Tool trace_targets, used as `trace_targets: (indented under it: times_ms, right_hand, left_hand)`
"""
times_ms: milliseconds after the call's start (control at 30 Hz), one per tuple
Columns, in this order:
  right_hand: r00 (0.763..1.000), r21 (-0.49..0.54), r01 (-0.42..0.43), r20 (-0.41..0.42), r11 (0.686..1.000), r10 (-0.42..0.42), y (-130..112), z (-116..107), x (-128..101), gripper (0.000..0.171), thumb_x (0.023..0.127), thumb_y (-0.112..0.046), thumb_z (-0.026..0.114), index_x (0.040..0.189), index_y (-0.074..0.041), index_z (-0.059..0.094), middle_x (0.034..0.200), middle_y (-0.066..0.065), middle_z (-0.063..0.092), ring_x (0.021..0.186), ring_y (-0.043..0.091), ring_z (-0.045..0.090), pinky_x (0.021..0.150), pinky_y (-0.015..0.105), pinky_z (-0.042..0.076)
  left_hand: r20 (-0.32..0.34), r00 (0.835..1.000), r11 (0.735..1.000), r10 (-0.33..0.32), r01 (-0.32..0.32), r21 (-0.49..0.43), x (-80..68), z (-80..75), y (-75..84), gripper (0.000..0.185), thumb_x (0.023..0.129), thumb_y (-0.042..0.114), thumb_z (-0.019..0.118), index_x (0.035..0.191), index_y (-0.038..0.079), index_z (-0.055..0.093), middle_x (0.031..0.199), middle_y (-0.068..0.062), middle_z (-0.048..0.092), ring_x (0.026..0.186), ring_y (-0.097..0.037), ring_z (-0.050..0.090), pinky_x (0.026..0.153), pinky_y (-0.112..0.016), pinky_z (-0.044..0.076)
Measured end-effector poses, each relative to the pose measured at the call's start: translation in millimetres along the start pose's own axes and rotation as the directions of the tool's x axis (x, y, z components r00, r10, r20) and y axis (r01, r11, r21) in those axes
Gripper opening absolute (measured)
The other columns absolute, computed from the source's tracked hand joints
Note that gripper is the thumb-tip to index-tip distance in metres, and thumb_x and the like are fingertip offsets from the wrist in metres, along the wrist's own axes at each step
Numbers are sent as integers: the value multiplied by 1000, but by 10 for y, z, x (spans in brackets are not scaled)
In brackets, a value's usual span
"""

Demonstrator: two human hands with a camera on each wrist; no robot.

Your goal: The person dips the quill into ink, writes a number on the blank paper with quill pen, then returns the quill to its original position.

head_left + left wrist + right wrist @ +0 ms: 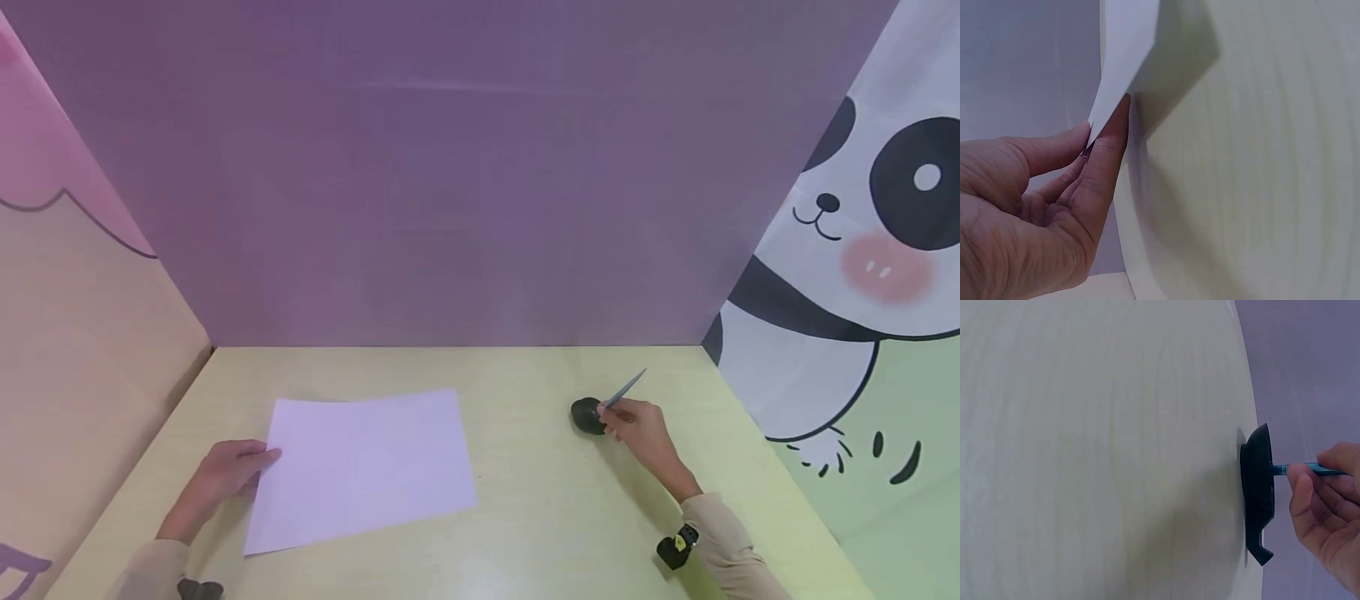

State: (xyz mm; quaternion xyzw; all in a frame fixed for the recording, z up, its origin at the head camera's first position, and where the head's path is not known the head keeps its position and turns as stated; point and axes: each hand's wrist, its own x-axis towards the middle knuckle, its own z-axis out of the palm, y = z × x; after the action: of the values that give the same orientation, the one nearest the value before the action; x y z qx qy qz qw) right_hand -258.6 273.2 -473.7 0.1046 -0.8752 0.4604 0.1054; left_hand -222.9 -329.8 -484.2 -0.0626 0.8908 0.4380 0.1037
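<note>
Purple backdrop is filling the far side, a cartoon panda panel is beaming in from the right, and pale wood-look table is spreading out below. Over on the left, the white sheet is lying broad and bare, and the left hand is pinching its left edge, thumb on top, fingers beneath, with that edge rising clear of the tabletop and casting a shadow! Across to the right, the right hand is gripping a slim blue-grey stylus between thumb and fingers, its upper end slanting away. And down below, the stylus's lower end is meeting a small black dish-like holder, which is sitting on the table well apart from the sheet; whether the end is seated inside, I'm not able to tell.
</note>
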Motion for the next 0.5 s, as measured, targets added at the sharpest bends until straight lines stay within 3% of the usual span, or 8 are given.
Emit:
trace_targets:
  times_ms: [233, 400, 500]
  right_hand:
    - [1000, -29, 9, -4, 1000, -9, -14, -10, -6, 16, 99, -4, 70, 106, 10, 75, 76, 15, 74, 63, 22, 67, 55, 19, 55]
    - [1000, -35, 19, -17, 999, -19, 5, -9, -2, 15, 99, -3, 69, 104, 10, 76, 72, 12, 72, 62, 20, 66, 54, 19, 55]
    - [1000, -20, 10, -12, 1000, -10, 19, 4, 4, 16, 100, -4, 69, 104, 10, 75, 72, 13, 72, 64, 20, 67, 55, 19, 55]
  left_hand:
    - [12, 1000, 1000, 1, -1, 22, -7, 52, 85, 33, 107, 22, 58, 98, -9, 64, 80, -1, 57, 77, -15, 57, 66, -26, 59]
    - [29, 1000, 1000, 6, -7, 9, 20, 91, 141, 48, 106, 23, 59, 125, -21, 57, 99, -19, 67, 90, -25, 68, 78, -39, 66]
    - [30, 1000, 1000, 4, -4, 0, 38, 116, 157, 52, 106, 21, 58, 131, -24, 52, 105, -24, 68, 93, -28, 70, 83, -45, 66]
